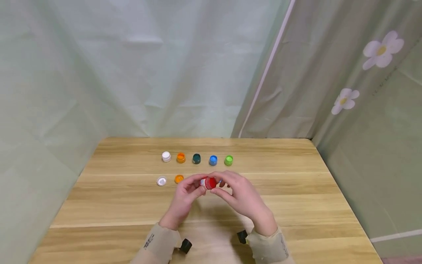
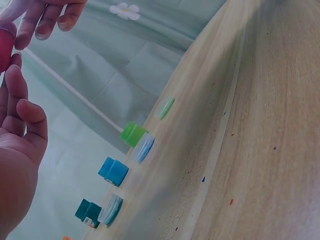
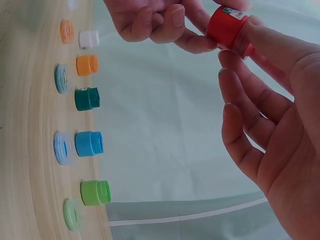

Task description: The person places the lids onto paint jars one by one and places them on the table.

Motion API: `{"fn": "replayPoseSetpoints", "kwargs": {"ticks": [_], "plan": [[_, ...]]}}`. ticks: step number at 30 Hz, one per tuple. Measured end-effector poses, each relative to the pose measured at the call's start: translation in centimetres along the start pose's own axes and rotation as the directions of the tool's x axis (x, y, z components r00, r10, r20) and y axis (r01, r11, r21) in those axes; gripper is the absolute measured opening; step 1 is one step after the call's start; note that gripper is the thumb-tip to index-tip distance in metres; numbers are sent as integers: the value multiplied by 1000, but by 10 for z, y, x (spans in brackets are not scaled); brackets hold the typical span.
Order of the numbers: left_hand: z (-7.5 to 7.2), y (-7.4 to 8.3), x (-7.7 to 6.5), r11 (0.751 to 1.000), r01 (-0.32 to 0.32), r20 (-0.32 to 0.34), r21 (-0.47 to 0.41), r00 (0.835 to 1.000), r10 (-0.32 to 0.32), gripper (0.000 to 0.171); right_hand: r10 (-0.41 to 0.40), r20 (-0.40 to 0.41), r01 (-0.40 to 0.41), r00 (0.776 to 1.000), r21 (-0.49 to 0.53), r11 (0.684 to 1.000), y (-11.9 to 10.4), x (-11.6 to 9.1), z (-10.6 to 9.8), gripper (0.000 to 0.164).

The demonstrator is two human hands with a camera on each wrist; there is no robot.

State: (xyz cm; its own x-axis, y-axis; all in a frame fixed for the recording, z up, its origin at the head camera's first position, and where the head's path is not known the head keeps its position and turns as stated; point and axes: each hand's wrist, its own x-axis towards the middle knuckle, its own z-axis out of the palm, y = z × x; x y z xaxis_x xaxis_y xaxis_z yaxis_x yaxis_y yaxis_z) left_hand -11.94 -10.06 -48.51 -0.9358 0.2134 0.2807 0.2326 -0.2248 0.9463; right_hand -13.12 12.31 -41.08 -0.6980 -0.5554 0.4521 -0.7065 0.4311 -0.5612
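Note:
Above the middle of the table, both hands hold a small red paint jar [image 1: 208, 183] tilted on its side. The left hand [image 1: 187, 194] grips its labelled body. Thumb and fingers of the right hand [image 1: 239, 192] pinch the other end, where the lid sits. In the right wrist view the red jar [image 3: 227, 29] shows a white-and-green label, with the left hand [image 3: 155, 20] at one end and the right hand [image 3: 280, 110] at the other. Only a sliver of red shows in the left wrist view, beside the left hand [image 2: 22, 120].
Behind the hands stands a row of open paint jars: white [image 1: 166, 157], orange [image 1: 181, 157], dark green [image 1: 196, 158], blue [image 1: 213, 160] and light green [image 1: 229, 160]. Nearer lie a white lid [image 1: 161, 180] and an orange lid [image 1: 179, 179]. More lids, including a light green lid [image 3: 73, 215], appear in the wrist views.

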Motion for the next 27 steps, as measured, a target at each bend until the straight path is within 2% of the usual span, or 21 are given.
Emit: {"fn": "replayPoseSetpoints", "kwargs": {"ticks": [5,10,20,27], "plan": [[1,0,2,999,-28,15,-16,999,28,33,26,-16,-26,1000,-7,1000,-1,1,0,30],[2,0,4,998,-66,22,-12,998,66,34,47,-39,-49,998,-57,997,-1,1,1,30],[3,4,2,999,-33,-18,-6,999,33,33,83,-9,-83,997,-99,992,-2,2,5,29],[4,4,3,998,-64,-22,-12,998,63,35,85,-4,-85,996,-107,991,-1,2,7,29]]}}
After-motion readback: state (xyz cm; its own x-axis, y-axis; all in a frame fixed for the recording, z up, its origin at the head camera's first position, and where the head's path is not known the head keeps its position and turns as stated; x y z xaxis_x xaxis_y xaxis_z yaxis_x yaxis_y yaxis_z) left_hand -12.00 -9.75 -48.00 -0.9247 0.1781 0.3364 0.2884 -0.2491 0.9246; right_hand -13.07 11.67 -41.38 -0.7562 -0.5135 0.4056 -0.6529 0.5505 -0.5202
